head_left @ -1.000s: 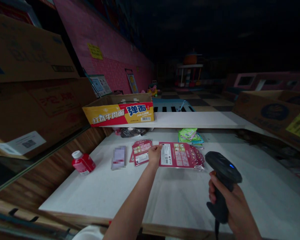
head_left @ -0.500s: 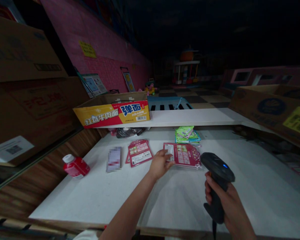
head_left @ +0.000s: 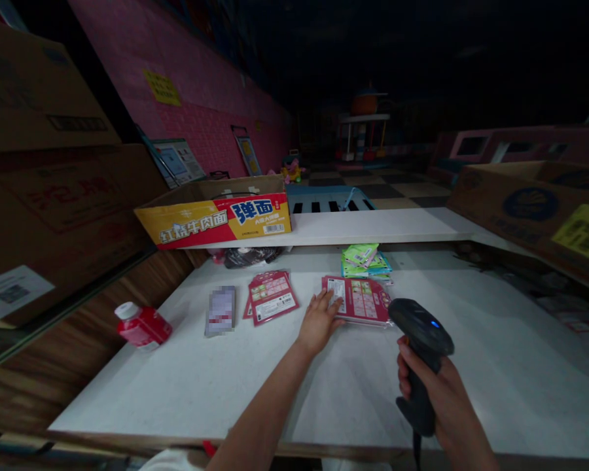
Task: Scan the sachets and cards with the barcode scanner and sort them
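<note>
Left hand (head_left: 318, 325): shifted from pinching the edge of the stack (head_left: 363, 302) to being spread flat on its left end, nothing gripped. Right hand (head_left: 449, 400): closed around a scanner (head_left: 419, 327). Stack: laid on counter (head_left: 196, 386). Smaller pile (head_left: 272, 297): set apart, leftward. Progress: seemingly partial; stack left.

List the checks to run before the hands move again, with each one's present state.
1. Scanner gripped by its handle in the right hand: ok.
2. Blue light on scanner lit: ok.
3. Left hand touching the red packets beside the scanner: ok.
4. White label there fully uncovered: not ok, fingers overlap it.
5. Scanner beam on label: cannot tell, no beam shows.
6. Red bottle clear of both hands: ok.
</note>
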A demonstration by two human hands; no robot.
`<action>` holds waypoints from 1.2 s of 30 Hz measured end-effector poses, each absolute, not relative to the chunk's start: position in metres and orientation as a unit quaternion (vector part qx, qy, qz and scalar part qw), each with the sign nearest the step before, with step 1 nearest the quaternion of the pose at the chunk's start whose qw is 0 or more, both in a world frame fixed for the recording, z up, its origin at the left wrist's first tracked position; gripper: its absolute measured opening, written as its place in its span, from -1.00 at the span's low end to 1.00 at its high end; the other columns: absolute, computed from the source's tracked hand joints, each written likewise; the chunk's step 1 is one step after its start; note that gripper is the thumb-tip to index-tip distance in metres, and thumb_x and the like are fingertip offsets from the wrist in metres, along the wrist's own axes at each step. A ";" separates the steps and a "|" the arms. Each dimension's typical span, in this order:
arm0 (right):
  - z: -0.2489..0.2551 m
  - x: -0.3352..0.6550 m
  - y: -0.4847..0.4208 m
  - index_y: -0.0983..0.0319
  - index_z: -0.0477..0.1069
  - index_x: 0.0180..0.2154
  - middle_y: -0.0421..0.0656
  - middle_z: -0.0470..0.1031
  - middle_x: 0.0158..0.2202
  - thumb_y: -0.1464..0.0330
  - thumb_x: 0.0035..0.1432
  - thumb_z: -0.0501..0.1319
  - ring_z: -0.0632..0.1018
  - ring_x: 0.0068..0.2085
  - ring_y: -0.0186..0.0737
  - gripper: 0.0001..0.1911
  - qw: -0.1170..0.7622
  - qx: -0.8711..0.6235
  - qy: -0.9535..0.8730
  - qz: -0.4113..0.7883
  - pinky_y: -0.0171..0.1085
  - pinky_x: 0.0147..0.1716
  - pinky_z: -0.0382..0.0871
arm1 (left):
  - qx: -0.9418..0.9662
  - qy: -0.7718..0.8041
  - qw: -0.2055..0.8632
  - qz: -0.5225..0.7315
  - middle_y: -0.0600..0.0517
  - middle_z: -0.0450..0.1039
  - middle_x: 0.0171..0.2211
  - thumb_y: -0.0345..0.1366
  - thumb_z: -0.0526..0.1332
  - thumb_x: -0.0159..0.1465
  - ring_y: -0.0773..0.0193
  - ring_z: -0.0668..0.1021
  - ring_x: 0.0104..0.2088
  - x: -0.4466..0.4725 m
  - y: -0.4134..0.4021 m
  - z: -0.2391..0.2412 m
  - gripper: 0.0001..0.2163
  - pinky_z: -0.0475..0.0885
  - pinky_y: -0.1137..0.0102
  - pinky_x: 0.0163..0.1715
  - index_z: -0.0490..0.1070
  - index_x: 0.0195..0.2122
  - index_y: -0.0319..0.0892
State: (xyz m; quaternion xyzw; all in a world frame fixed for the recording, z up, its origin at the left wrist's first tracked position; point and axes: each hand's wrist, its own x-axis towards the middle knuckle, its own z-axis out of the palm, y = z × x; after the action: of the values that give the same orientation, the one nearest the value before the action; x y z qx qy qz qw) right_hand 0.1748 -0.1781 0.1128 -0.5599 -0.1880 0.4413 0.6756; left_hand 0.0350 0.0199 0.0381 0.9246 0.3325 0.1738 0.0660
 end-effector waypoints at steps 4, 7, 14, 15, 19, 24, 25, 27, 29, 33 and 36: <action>0.111 0.171 -0.178 0.25 0.40 -0.32 -0.30 0.37 -0.62 0.10 -0.20 0.47 0.35 -0.67 -0.36 -0.52 0.667 -0.562 -0.189 0.452 -0.36 -0.69 0.24 | 0.906 0.367 0.066 0.202 -0.22 0.06 0.32 -0.07 0.14 0.29 -0.03 0.07 0.35 0.021 0.023 0.039 -0.45 0.06 0.00 0.27 0.16 0.26 -0.18; 0.111 0.169 -0.178 0.25 0.40 -0.33 -0.29 0.37 -0.62 0.10 -0.20 0.46 0.36 -0.66 -0.36 -0.52 0.659 -0.566 -0.192 0.456 -0.36 -0.68 0.24 | 0.861 0.464 0.047 0.204 -0.27 0.12 0.29 -0.10 0.04 0.34 -0.06 0.09 0.33 0.003 0.028 0.041 -0.52 0.05 0.03 0.27 0.24 0.21 -0.27; 0.110 0.160 -0.175 0.24 0.41 -0.30 -0.30 0.37 -0.61 0.10 -0.20 0.47 0.36 -0.64 -0.35 -0.52 0.658 -0.559 -0.198 0.464 -0.36 -0.68 0.25 | 0.813 0.570 0.048 0.112 -0.19 0.15 0.29 -0.08 0.07 0.33 -0.14 0.14 0.31 -0.046 0.031 0.044 -0.56 0.04 -0.08 0.22 0.29 0.18 -0.12; 0.110 0.158 -0.175 0.24 0.41 -0.31 -0.30 0.37 -0.61 0.10 -0.19 0.47 0.36 -0.64 -0.35 -0.52 0.657 -0.558 -0.201 0.466 -0.36 -0.68 0.25 | 0.820 0.559 0.056 0.110 -0.17 0.17 0.28 -0.09 0.07 0.33 -0.11 0.17 0.30 -0.051 0.029 0.045 -0.58 0.05 -0.05 0.22 0.32 0.16 -0.10; 0.110 0.151 -0.175 0.24 0.41 -0.30 -0.30 0.36 -0.61 0.10 -0.17 0.45 0.36 -0.64 -0.36 -0.53 0.651 -0.560 -0.210 0.467 -0.36 -0.67 0.24 | 0.819 0.554 0.054 0.140 -0.18 0.34 0.12 -0.14 0.04 0.34 -0.01 0.36 0.15 -0.066 0.023 0.056 -0.69 0.21 0.12 0.14 0.47 -0.04 -0.13; 0.112 0.145 -0.174 0.25 0.42 -0.29 -0.29 0.37 -0.60 0.09 -0.20 0.46 0.36 -0.64 -0.34 -0.50 0.646 -0.561 -0.218 0.471 -0.34 -0.68 0.24 | 0.669 0.732 -0.038 0.126 -0.32 0.36 -0.05 0.04 0.24 0.13 -0.18 0.43 -0.03 -0.068 0.017 0.068 -0.43 0.31 0.10 -0.11 0.34 0.02 -0.30; 0.113 0.144 -0.174 0.25 0.42 -0.29 -0.29 0.37 -0.60 0.09 -0.20 0.46 0.36 -0.64 -0.35 -0.50 0.645 -0.560 -0.220 0.472 -0.34 -0.68 0.24 | 0.653 0.747 -0.039 0.121 -0.31 0.36 -0.07 0.08 0.25 0.10 -0.18 0.44 -0.05 -0.067 0.017 0.069 -0.39 0.32 0.10 -0.13 0.32 0.03 -0.31; 0.114 0.142 -0.174 0.25 0.42 -0.29 -0.30 0.37 -0.60 0.09 -0.18 0.46 0.36 -0.64 -0.35 -0.51 0.643 -0.558 -0.226 0.473 -0.35 -0.67 0.24 | 0.640 0.758 -0.030 0.121 -0.31 0.36 -0.08 0.11 0.28 0.05 -0.17 0.45 -0.07 -0.067 0.019 0.070 -0.33 0.32 0.13 -0.16 0.28 0.04 -0.30; 0.115 0.140 -0.174 0.24 0.41 -0.29 -0.30 0.37 -0.61 0.09 -0.16 0.45 0.35 -0.64 -0.36 -0.52 0.641 -0.558 -0.234 0.472 -0.36 -0.67 0.24 | 0.633 0.762 -0.018 0.135 -0.33 0.38 -0.08 0.09 0.34 0.00 -0.18 0.47 -0.06 -0.068 0.023 0.070 -0.29 0.33 0.14 -0.16 0.25 0.04 -0.31; 0.114 0.136 -0.173 0.25 0.41 -0.31 -0.30 0.36 -0.62 0.07 -0.14 0.43 0.34 -0.66 -0.37 -0.54 0.630 -0.559 -0.255 0.475 -0.36 -0.68 0.24 | 0.603 0.761 0.072 0.228 -0.26 0.48 -0.17 -0.12 0.46 -0.11 -0.10 0.53 -0.10 -0.082 0.039 0.067 -0.40 0.37 0.20 -0.15 0.29 -0.10 -0.24; 0.114 0.130 -0.171 0.25 0.41 -0.34 -0.31 0.35 -0.64 0.05 -0.16 0.43 0.33 -0.67 -0.37 -0.53 0.617 -0.558 -0.266 0.488 -0.36 -0.69 0.23 | 0.529 0.716 0.286 0.354 -0.05 0.51 -0.45 -0.29 0.45 -0.14 0.03 0.59 -0.29 -0.093 0.054 0.059 -0.64 0.42 0.29 -0.30 0.33 -0.37 -0.16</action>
State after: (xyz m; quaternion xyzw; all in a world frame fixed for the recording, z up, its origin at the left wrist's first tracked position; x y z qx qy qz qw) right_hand 0.1304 -0.1706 0.1136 -0.5576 -0.2656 0.4875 0.6171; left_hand -0.0930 0.0541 0.0591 0.5294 0.7163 0.3535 0.2859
